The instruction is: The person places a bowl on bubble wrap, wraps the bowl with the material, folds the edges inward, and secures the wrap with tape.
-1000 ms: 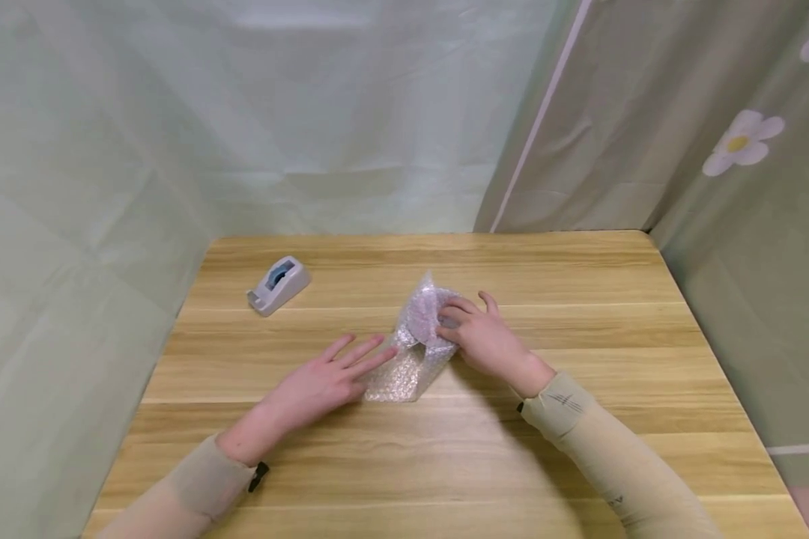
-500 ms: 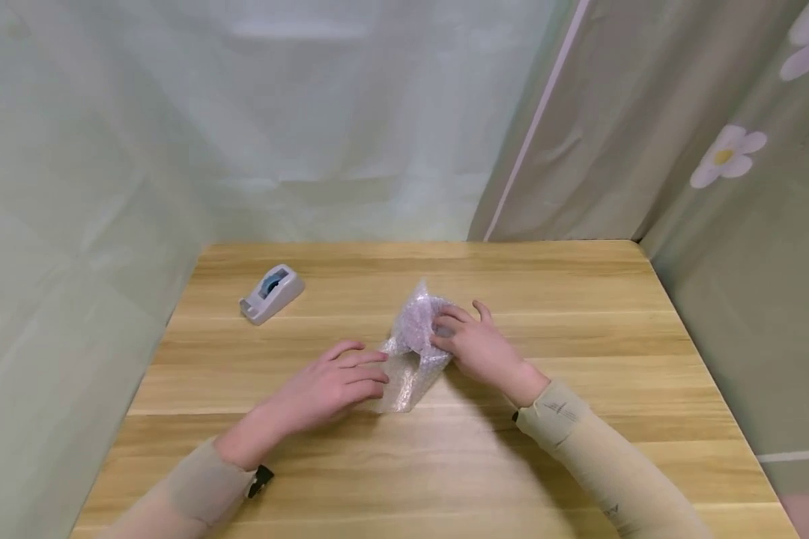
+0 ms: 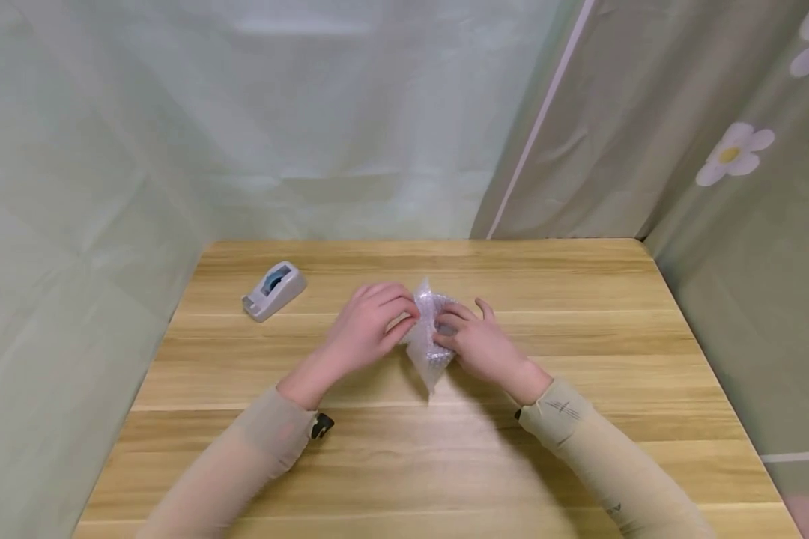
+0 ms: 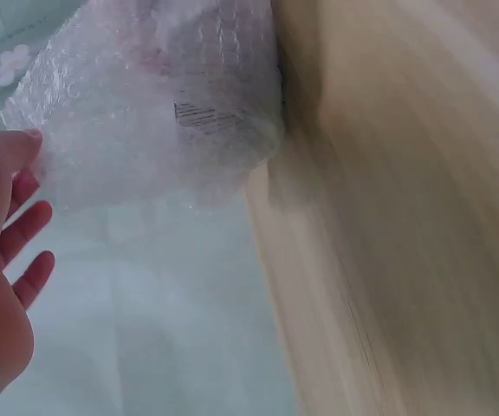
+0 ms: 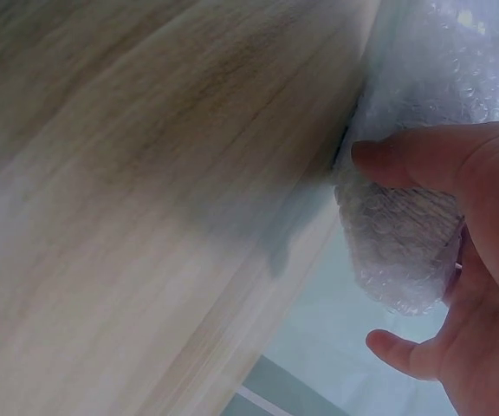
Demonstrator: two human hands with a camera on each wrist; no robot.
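Pinching bubble wrap (image 4: pixel 128 126), judged light, soft and best held by edges, left grip (image 3: pixel 369 323) is facing right grip (image 3: pixel 482 342), itself clasping its bulk.

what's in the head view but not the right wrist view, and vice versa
Only the head view shows the tape dispenser, the left hand and the sleeves. Only the right wrist view shows the palm side of the right hand. Both share that hand, the bubble wrap it grips, the wooden table and the pale curtain.
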